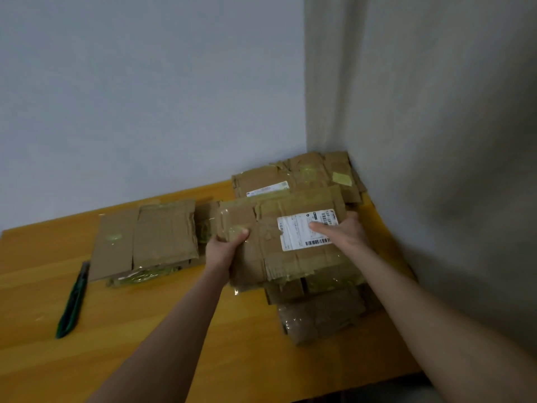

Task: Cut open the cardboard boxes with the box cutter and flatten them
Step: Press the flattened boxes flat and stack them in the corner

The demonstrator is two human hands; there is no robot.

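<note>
A flattened cardboard box with a white shipping label is held over the right part of the wooden table. My left hand grips its left edge, thumb on top. My right hand holds its right side, thumb pressed on the label. Under and behind it lies a stack of flattened boxes. Another flattened box lies to the left. The green box cutter lies on the table at the far left, away from both hands.
A white wall stands behind the table and a grey curtain hangs close on the right. More flattened cardboard pokes out below the held box near the table's front right edge.
</note>
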